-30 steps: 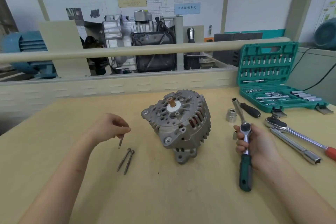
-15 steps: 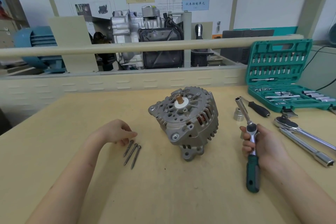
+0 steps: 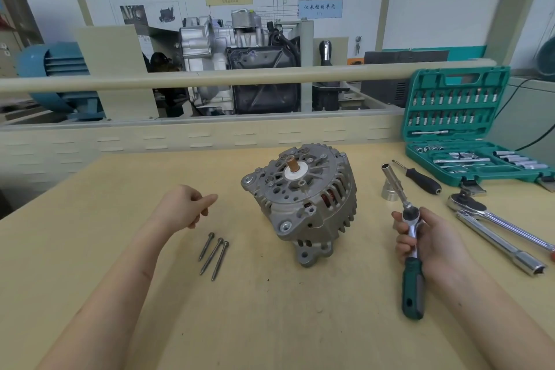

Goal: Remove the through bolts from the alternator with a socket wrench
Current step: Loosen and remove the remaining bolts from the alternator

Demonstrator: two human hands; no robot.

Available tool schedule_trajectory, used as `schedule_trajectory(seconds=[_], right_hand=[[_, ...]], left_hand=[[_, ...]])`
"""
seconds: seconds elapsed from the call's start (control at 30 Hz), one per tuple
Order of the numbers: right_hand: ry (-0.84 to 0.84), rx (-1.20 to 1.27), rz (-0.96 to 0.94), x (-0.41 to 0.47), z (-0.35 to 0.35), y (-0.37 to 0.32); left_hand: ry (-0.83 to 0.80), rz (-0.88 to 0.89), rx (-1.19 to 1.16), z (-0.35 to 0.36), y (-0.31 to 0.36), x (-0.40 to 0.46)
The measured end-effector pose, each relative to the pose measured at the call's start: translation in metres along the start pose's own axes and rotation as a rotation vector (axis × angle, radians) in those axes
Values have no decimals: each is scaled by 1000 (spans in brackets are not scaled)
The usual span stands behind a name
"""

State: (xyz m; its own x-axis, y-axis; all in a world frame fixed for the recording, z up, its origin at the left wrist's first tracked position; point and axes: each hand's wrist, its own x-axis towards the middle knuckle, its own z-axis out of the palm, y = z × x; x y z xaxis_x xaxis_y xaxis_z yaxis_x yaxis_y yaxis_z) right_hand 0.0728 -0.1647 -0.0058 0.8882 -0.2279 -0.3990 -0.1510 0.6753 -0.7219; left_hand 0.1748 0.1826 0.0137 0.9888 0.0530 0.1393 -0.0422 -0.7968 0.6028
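The grey alternator (image 3: 303, 201) stands tilted on the wooden bench (image 3: 270, 324), its shaft end facing up and toward me. Three long through bolts (image 3: 213, 255) lie side by side on the bench to its left. My left hand (image 3: 183, 206) hovers just above and behind the bolts, fingers loosely curled, holding nothing. My right hand (image 3: 429, 237) grips the socket wrench (image 3: 410, 246) to the right of the alternator. The green handle points toward me, and the long socket points up and away.
An open green socket set case (image 3: 459, 135) sits at the back right. In front of it lie a black-handled screwdriver (image 3: 420, 179), a loose socket (image 3: 389, 191), a large ratchet (image 3: 492, 215) and a chrome tube wrench (image 3: 501, 246). A low wall and rail (image 3: 210, 78) border the bench's far edge.
My left hand laid the third bolt beside the other two, let go and lifted away. My right hand kept its grip on the wrench.
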Motion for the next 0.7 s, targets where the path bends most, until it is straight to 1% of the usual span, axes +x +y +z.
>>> schedule_trajectory(seconds=[0.1,0.23,0.33,0.37,0.43,0.5,0.6,0.63,0.7], right_hand=[[8,3,9,0,0,-1],[18,-7,18,0,1,0],[20,-2,25,-1,1,0],[22,-3,27,-1,1,0],[20,-6,29,-2,1,-1],[12,3,28,-2,1,-1],[-6,47,14,-3,3,-1],[-12,63,9,-3,3,-1],[-28,102,-4,-3,3,-2]], left_hand=[[122,45,-58,1,1,3],[146,108,-235,2,10,-1],[296,172,-364,1,38,-16],[312,202,-384,2,51,-24],[273,300,-378,6,80,-45],[229,452,-284,15,110,-68],[253,641,55,38,151,-85],[270,671,196,48,163,-87],[277,657,456,65,183,-86]])
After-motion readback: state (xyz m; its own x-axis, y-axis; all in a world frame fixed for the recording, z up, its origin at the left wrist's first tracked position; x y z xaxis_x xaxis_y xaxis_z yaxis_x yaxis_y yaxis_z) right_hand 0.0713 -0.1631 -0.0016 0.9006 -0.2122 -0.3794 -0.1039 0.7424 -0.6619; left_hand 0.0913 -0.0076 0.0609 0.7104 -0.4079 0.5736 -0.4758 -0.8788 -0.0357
